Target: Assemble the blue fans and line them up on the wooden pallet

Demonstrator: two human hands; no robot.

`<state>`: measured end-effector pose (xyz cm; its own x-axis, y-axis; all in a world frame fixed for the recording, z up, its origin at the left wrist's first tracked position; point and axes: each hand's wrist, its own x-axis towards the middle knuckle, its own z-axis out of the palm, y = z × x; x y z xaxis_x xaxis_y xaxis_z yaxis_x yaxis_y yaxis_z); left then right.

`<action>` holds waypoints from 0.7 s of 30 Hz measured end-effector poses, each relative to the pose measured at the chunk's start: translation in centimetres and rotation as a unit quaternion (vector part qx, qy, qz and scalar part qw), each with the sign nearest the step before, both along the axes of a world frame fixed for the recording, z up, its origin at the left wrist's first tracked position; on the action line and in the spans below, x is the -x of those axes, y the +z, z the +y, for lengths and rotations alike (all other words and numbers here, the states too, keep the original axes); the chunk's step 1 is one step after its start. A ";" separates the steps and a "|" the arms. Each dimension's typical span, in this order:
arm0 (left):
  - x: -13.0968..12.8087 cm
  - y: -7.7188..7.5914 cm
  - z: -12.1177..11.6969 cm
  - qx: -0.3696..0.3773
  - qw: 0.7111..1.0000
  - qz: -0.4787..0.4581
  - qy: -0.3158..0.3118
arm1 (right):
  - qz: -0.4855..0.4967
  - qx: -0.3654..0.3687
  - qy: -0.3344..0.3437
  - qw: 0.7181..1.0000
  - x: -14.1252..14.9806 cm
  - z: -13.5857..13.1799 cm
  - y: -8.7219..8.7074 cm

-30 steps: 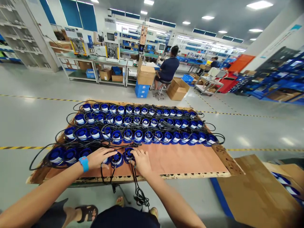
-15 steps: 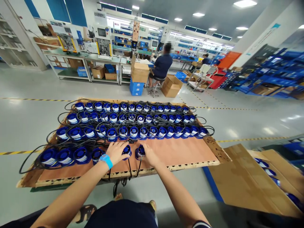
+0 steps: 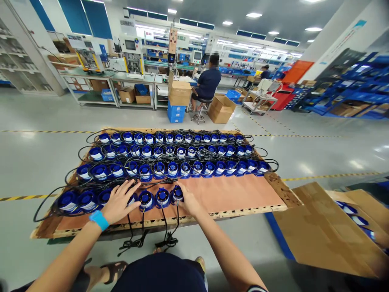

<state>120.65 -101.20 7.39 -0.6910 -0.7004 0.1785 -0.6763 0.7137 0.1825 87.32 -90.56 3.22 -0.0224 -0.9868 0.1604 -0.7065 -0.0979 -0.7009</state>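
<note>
My left hand [image 3: 120,202], a light-blue band at its wrist, spreads its fingers over the front row, beside a partly covered blue fan [image 3: 132,199]. Two more round blue fans, one [image 3: 146,199] and another [image 3: 162,197], stand upright to its right. At the row's right end, my right hand [image 3: 189,199] curls its thumb and fingers around the right side of a blue fan [image 3: 177,194]. Black cables [image 3: 166,241] run from these fans over the board's front edge and hang in bundles. Part of the row is hidden under my left hand.
Several rows of blue fans with coiled black cables cover the back of the wood-framed board [image 3: 237,194]. An open carton [image 3: 328,231] with more blue fans stands at the right. Beyond the board, a person [image 3: 209,81] sits on a stool beside stacked boxes [image 3: 179,95].
My left hand has drawn back leftward from the fan near the row's end, its fingers spreading. The end fan, with my right hand at it, now sits closer to its neighbour.
</note>
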 end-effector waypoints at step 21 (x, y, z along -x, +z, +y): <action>-5.8 -10.7 11.7 -0.057 0.923 0.298 0.236 | -0.139 -0.218 0.029 0.966 6.2 9.7 -1.5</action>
